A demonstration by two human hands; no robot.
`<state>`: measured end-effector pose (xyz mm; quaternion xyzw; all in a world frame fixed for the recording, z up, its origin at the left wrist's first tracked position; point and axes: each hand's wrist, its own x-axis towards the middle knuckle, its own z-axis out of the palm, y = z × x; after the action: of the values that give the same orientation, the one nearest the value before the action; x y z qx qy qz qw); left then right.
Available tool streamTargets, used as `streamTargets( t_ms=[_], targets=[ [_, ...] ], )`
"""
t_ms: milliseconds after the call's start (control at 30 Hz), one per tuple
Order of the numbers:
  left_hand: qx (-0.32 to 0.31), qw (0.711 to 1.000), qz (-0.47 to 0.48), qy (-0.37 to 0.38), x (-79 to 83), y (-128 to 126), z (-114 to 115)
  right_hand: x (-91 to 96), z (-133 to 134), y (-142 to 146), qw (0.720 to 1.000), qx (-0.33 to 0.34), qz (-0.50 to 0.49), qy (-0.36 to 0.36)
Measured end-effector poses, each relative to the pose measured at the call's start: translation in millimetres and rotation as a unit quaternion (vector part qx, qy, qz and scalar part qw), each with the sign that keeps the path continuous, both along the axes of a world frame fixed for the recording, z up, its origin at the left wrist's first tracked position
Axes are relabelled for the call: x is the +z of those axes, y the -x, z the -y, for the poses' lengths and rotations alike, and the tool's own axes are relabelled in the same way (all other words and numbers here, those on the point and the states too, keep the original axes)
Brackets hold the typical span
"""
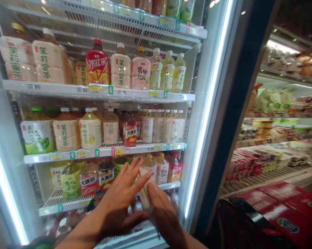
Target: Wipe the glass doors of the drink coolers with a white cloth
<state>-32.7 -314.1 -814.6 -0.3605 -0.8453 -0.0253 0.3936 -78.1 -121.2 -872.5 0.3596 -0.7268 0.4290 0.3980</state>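
Note:
My left hand (119,191) is raised in front of the fridge shelves, palm turned away, with its fingers stretched out and apart. Close beside it, my right hand (163,211) grips a folded pale cloth or tissue (144,194); its exact kind is unclear. The cloth lies between the two hands, and the left fingertips reach across its upper part. Behind the hands, the lower shelf carries several bottled teas, among them a green-labelled bottle (71,181) and a red-capped bottle (175,167). My hands hide part of that row.
Upper shelves of the lit drinks fridge hold more bottles, including a large red iced-tea bottle (97,64). A dark door frame (238,100) runs down the right side. Beyond it stand red cartons (295,197) and a chilled display with packaged food (275,100).

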Motion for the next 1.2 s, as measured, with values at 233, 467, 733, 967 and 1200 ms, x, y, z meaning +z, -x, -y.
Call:
streamTargets(
  t_ms=[233, 467, 733, 967, 1200],
  targets=[
    [0.179, 0.968, -0.177, -0.014, 52.2, 8.3, 87.6, 119.4, -28.9, 102.9, 0.964, -0.165, -0.207, 0.009],
    [0.190, 0.965, -0.180, -0.006, 76.7, 15.9, 116.1, 77.4, 32.5, 103.7, 0.812, -0.086, -0.409, -0.407],
    [0.253, 0.935, -0.247, -0.041, 87.2, 13.0, 156.3, 166.3, 65.7, 98.3, 0.869, -0.124, -0.370, -0.304],
    [0.260, 0.920, -0.292, -0.036, 95.3, 23.5, 171.2, 247.5, 98.0, 95.1, 0.849, -0.066, -0.404, -0.334],
    [0.251, 0.918, -0.303, -0.052, 87.4, 25.7, 171.3, 238.1, 116.0, 75.3, 0.765, 0.080, -0.380, -0.513]
  ],
)
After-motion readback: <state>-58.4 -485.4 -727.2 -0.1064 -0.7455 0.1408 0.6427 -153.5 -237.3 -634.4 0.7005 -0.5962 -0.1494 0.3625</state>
